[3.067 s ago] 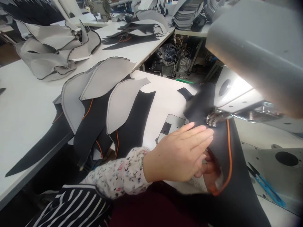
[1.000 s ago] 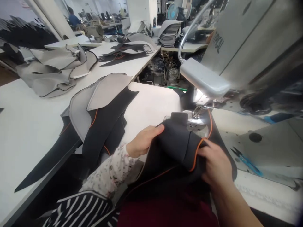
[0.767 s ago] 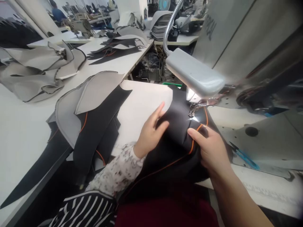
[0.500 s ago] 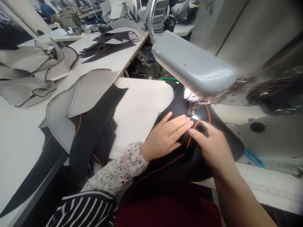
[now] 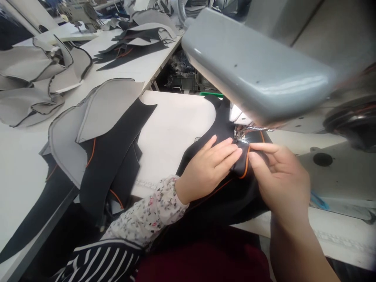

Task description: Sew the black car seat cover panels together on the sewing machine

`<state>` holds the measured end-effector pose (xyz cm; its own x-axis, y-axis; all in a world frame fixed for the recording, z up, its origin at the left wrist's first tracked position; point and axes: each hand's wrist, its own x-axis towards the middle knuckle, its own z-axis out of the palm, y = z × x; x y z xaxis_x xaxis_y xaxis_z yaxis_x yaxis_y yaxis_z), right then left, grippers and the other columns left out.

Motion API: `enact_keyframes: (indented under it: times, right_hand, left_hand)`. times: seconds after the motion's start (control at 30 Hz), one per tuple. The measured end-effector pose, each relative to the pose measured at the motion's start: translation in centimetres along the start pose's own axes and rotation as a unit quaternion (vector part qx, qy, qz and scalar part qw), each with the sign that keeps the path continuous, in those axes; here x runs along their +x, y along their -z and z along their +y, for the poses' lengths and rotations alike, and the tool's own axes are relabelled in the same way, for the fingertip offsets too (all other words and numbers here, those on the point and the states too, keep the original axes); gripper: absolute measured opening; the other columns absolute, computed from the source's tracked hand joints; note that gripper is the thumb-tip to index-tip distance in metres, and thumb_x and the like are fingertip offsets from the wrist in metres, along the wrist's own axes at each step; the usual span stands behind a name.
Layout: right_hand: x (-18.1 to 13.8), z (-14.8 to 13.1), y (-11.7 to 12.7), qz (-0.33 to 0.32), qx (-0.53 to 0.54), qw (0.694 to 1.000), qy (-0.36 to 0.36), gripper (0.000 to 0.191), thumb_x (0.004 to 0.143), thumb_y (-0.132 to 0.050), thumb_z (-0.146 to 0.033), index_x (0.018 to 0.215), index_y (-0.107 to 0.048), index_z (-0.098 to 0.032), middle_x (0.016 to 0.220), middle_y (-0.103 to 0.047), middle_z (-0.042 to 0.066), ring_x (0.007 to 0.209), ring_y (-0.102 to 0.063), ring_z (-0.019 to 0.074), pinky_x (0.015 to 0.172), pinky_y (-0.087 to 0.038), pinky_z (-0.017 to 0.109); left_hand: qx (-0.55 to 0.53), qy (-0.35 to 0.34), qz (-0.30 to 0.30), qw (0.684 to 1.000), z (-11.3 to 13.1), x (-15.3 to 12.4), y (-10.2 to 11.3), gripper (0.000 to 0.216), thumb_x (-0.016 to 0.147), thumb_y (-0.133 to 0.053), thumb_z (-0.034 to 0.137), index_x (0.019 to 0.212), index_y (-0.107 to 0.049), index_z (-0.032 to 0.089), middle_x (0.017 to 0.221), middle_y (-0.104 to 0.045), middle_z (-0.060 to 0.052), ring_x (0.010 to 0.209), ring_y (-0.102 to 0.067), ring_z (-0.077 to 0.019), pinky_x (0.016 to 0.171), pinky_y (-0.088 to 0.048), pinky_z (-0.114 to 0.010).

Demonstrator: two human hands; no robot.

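A black fabric panel (image 5: 225, 121) lies on the sewing machine bed, its near part bunched toward my body. An orange piping strip (image 5: 247, 164) runs along a seam in it, just in front of the metal presser foot (image 5: 239, 133). My left hand (image 5: 205, 170) rests flat on the panel, fingers stretched out and tips close to the foot. To the right of the piping, my right hand (image 5: 283, 178) pinches the fabric edge between thumb and index finger. The needle itself is too small to make out.
A grey lamp housing (image 5: 252, 62) overhangs the work. Black and grey cut panels (image 5: 108, 145) with orange piping lie at the left. Grey shaped pieces (image 5: 26, 74) are heaped farther left, and another stack of panels (image 5: 138, 51) sits behind. Blue tweezers-like tool (image 5: 319, 200) lies at right.
My right hand has shifted right and upward, and its thumb and index finger now pinch at the piping. The piping strip stands more upright near the foot. The view has moved slightly closer.
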<state>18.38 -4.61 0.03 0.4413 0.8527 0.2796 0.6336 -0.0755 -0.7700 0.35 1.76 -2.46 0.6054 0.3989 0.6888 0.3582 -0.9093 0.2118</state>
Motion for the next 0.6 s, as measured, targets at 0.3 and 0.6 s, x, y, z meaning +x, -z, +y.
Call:
enact_keyframes:
  times: [0.3, 0.6]
  right_hand:
    - [0.6, 0.7, -0.6, 0.008, 0.014, 1.000, 0.001, 0.021, 0.095, -0.067, -0.048, 0.112, -0.074, -0.037, 0.101, -0.077, -0.006, 0.091, -0.073, 0.0169, 0.085, -0.053, 0.031]
    - [2.2, 1.4, -0.1, -0.037, 0.021, 0.999, -0.021, 0.047, 0.089, -0.055, -0.067, 0.104, -0.078, -0.029, 0.109, -0.078, 0.004, 0.103, -0.074, 0.0314, 0.093, -0.057, 0.047]
  left_hand:
    - [0.006, 0.029, -0.003, 1.000, 0.2, 0.2, -0.1, 0.034, 0.104, -0.054, 0.015, 0.137, -0.060, 0.010, 0.134, -0.070, -0.013, 0.140, -0.059, -0.0304, 0.124, -0.043, -0.057]
    - [-0.013, 0.063, 0.003, 0.998, 1.0, 0.6, -0.4, 0.039, 0.104, -0.049, 0.017, 0.141, -0.059, 0.019, 0.133, -0.071, -0.009, 0.139, -0.059, -0.0287, 0.122, -0.045, -0.059]
